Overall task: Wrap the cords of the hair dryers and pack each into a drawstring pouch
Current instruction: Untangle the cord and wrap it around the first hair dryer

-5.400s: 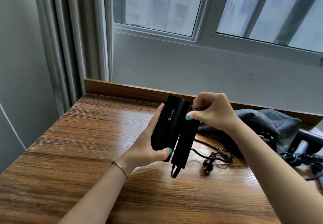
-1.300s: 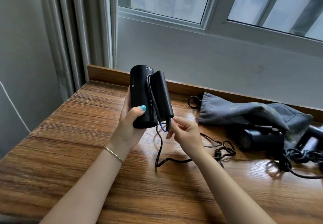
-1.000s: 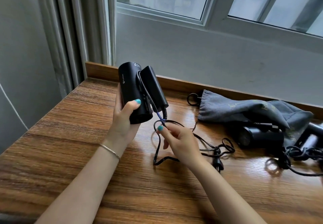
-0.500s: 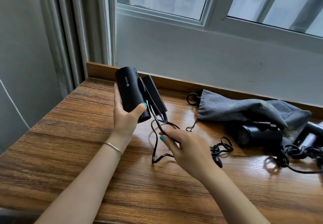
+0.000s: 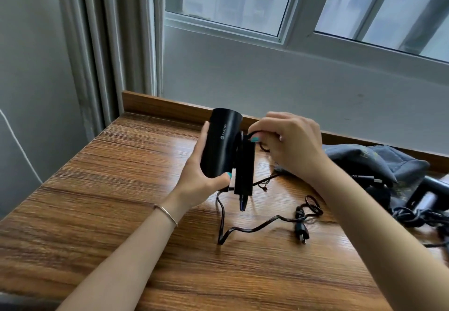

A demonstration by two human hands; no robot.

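Right hand, low by the bench half a second ago, now pinches the cord atop the folded hair dryer gripped upright by the left hand, suggesting a wrap is starting while the plug lies slack.

Your widest free room is the bare wooden tabletop from 7 to 10 o'clock of the black folded hair dryer; nothing lies there. At 5 o'clock the thin black power cord snakes over the wood to its two-pin plug, so a low pass there meets it. At 3 o'clock the crumpled grey drawstring pouches block the way, with a second black hair dryer and its tangled cord just beyond. At 12 o'clock the raised wooden back lip and the grey wall close the far side.
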